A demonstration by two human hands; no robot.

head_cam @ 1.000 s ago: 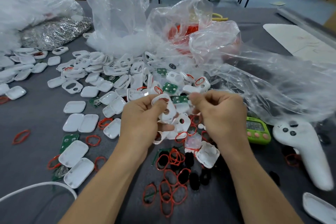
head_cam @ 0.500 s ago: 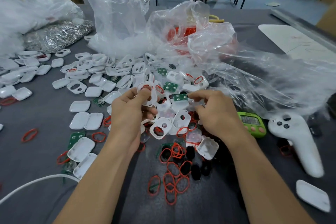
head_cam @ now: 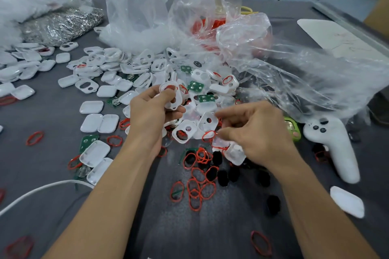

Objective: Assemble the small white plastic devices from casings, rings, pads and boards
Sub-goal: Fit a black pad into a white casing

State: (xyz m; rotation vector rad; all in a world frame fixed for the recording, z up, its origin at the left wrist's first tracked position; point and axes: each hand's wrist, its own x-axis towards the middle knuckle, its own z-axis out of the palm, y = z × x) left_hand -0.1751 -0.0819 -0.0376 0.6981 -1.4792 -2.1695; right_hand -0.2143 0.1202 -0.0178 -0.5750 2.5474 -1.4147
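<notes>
Head view: at the left of the frame many white casing halves (head_cam: 92,107) lie loose on the grey table (head_cam: 37,164), and a green board (head_cam: 87,140) lies half under one of them. Left of the centre, the left hand (head_cam: 150,111) grips a white casing front (head_cam: 171,95) with its thumb and curled fingers. This part has one large opening and small round holes. Something red shows at the large opening, so a ring may already sit inside, but I cannot tell for sure. Just right of the centre, the right hand (head_cam: 254,132) pinches a thin red ring (head_cam: 208,135) by its edge, low over the pile. I judge that the step in hand is fitting a ring into a casing. The next move asks to bring the ring up to the casing, to turn it until its oval matches the opening, and to press it in evenly, because the ring looks soft and may twist. In the lower centre lie more red rings (head_cam: 200,185) and black pads (head_cam: 223,176). At the right a white controller (head_cam: 332,147) lies beside crumpled plastic bags (head_cam: 315,82)
</notes>
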